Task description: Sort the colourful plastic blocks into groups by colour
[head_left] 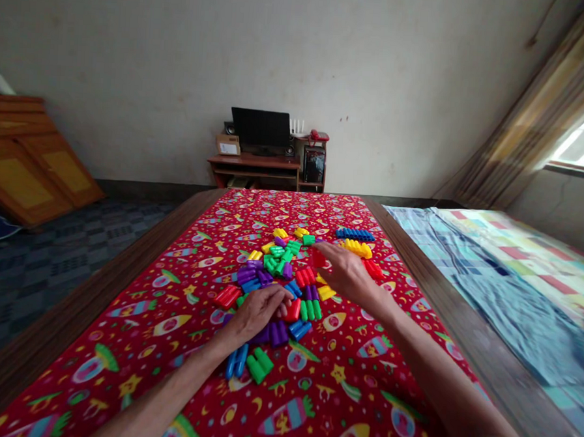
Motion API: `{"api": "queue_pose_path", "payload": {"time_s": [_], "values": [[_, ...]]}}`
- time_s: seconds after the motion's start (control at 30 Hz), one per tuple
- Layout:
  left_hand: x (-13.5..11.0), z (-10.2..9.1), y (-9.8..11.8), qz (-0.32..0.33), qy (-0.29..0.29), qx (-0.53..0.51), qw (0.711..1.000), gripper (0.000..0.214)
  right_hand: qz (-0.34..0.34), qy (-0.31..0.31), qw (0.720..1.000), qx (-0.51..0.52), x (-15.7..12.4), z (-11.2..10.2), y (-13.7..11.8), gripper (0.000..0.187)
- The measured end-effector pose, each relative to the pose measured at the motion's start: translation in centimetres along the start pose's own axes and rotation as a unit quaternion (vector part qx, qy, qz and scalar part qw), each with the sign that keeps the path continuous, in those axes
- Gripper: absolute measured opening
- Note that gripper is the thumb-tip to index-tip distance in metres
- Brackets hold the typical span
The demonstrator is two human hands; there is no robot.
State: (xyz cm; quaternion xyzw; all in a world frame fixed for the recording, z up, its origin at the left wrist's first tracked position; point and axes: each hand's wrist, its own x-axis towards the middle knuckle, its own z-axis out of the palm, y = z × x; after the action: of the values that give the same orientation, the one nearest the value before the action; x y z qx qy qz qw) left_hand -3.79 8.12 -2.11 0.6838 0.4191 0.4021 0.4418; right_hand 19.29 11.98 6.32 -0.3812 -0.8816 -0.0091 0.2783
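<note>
My left hand reaches into the near side of a loose pile of plastic building blocks, its fingers curled against a red block. Purple blocks lie just below that hand. Over the right side of the pile, my right hand pinches another red block, slightly blurred. Beyond the right hand stand a joined yellow row and a joined blue row; red blocks lie beside its wrist. Green blocks are heaped mid-pile, and loose green and blue blocks lie nearest me.
A red patterned cloth covers the long table, leaving its dark wooden edge bare. To the right is a bed with a blue sheet. A desk with a monitor stands by the wall; a wooden cabinet is left.
</note>
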Motion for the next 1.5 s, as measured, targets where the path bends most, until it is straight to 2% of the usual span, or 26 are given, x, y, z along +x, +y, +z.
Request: {"api": "queue_pose_path", "payload": {"time_s": [0.1,0.2,0.3,0.43,0.57,0.7,0.83,0.93,1.1,1.2,1.37,1.5], "values": [[0.0,0.1,0.3,0.002,-0.001,0.020,1.000,0.041,0.043,0.005,0.999,0.000,-1.9,-3.7,5.2,0.037],[0.1,0.1,0.8,0.005,0.001,0.026,1.000,0.039,0.136,-0.036,0.988,-0.057,-5.0,-5.6,10.6,0.038],[0.1,0.1,1.3,0.008,-0.002,0.037,0.999,0.038,0.174,-0.108,0.975,-0.089,-8.0,-5.4,14.6,0.032],[0.0,0.1,1.4,0.001,0.005,0.034,0.999,0.037,0.149,-0.164,0.974,-0.055,-9.8,-4.1,16.6,0.022],[0.1,0.2,1.2,0.000,0.003,0.031,1.000,0.037,0.134,-0.165,0.977,-0.006,-9.7,-3.7,16.6,0.024],[0.0,0.1,0.9,-0.003,0.004,0.033,0.999,0.038,0.125,-0.190,0.974,0.003,-9.2,-4.4,16.3,0.033],[0.0,0.1,0.7,0.000,0.000,0.031,1.000,0.038,0.116,-0.123,0.985,-0.032,-7.6,-5.2,14.8,0.036],[0.1,0.1,0.5,0.006,0.002,0.029,1.000,0.039,0.085,-0.088,0.992,-0.021,-5.2,-4.6,12.1,0.031],[0.0,0.0,0.0,0.011,-0.003,0.046,0.999,0.039,0.014,-0.131,0.991,0.035,-1.0,-0.5,6.7,0.022],[-0.1,-0.1,0.0,0.016,-0.008,0.059,0.998,0.038,-0.001,-0.140,0.990,0.024,1.3,2.7,4.8,0.022],[-0.2,0.0,0.8,0.024,-0.008,0.069,0.997,0.039,0.073,-0.162,0.976,-0.129,6.2,6.0,4.1,0.025],[-0.3,0.1,1.6,0.023,-0.001,0.069,0.997,0.039,0.109,-0.189,0.963,-0.160,9.0,7.8,4.7,0.028]]}}
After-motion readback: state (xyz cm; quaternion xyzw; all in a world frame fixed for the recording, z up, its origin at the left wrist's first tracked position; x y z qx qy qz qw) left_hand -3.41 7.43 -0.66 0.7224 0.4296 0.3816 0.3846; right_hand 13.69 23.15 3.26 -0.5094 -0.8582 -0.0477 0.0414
